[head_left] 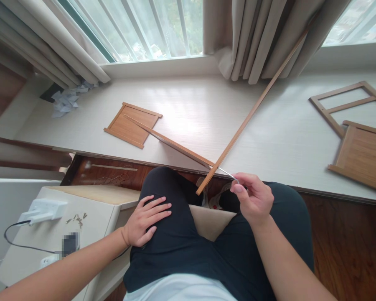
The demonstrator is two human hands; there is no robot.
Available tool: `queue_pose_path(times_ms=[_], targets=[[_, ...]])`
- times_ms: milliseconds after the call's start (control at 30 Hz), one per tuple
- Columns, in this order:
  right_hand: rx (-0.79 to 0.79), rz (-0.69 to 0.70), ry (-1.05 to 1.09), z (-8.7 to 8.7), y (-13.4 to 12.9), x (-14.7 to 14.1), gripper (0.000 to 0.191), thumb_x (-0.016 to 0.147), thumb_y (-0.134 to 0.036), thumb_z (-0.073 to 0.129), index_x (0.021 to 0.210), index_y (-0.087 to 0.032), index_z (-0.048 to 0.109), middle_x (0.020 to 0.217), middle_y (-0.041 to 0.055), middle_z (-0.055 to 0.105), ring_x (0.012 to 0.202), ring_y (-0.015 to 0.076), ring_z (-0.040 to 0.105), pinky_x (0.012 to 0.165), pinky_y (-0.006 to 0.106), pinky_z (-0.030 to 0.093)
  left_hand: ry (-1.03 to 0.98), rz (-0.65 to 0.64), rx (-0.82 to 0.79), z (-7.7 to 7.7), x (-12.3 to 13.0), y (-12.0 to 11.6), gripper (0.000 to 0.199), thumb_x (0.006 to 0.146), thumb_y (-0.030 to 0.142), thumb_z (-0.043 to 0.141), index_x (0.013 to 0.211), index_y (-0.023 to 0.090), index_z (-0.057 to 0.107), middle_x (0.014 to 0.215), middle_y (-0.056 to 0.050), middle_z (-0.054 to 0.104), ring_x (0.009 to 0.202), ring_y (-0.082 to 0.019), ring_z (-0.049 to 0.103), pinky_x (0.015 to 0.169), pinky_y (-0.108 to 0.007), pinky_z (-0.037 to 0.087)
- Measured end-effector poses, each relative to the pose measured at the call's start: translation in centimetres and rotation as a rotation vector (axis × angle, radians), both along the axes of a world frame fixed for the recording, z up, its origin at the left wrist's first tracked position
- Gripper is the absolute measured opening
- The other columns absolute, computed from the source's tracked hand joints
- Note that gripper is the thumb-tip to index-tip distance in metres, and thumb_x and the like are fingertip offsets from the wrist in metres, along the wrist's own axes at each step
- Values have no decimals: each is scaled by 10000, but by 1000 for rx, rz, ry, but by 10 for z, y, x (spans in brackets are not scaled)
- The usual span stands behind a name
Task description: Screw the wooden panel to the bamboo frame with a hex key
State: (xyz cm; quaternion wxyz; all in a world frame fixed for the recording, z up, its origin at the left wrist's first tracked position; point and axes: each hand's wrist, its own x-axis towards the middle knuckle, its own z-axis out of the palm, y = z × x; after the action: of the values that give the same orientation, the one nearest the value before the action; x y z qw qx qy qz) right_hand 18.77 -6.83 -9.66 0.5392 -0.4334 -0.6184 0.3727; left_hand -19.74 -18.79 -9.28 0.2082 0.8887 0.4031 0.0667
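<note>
My right hand (255, 196) pinches the near end of a thin metal hex key (228, 172). The key's far end meets the joint where a long wooden strip (253, 109) crosses the end of a wooden board (181, 147), seen almost edge-on. That strip slants up to the right, towards the curtain. Resting on my thigh, my left hand (149, 219) has its fingers spread and holds nothing. A small framed wooden panel (133, 124) lies flat on the white ledge (188, 94), under the far end of the board.
At the right lie a wooden frame (327, 117) and a larger panel (365, 154). Paper scraps (64, 102) sit at the ledge's left. A side cabinet (103, 213) at my left bears screws (78, 219), a power strip (47, 210) and a cable. Curtains (253, 42) hang behind.
</note>
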Motion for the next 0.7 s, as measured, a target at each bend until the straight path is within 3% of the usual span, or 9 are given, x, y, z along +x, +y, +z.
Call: queue_pose_path(times_ms=[367,700], targets=[[-29,-32,7,1,0,-3,154,993,-306,653,1077,-235,761,715,7,687,615,175,637,603,316,531,-14,14,-19,1,1,-1,619,910,319,464,1526,301,521,1540,-36,598,1505,-291,453,1269,-496,192],[-88,-1,54,14,5,-4,168,1019,-309,623,994,-218,762,682,2,684,578,160,620,560,293,499,-16,7,-2,0,1,0,627,896,303,469,1521,295,522,1536,-35,602,1506,-287,451,1267,-500,193]])
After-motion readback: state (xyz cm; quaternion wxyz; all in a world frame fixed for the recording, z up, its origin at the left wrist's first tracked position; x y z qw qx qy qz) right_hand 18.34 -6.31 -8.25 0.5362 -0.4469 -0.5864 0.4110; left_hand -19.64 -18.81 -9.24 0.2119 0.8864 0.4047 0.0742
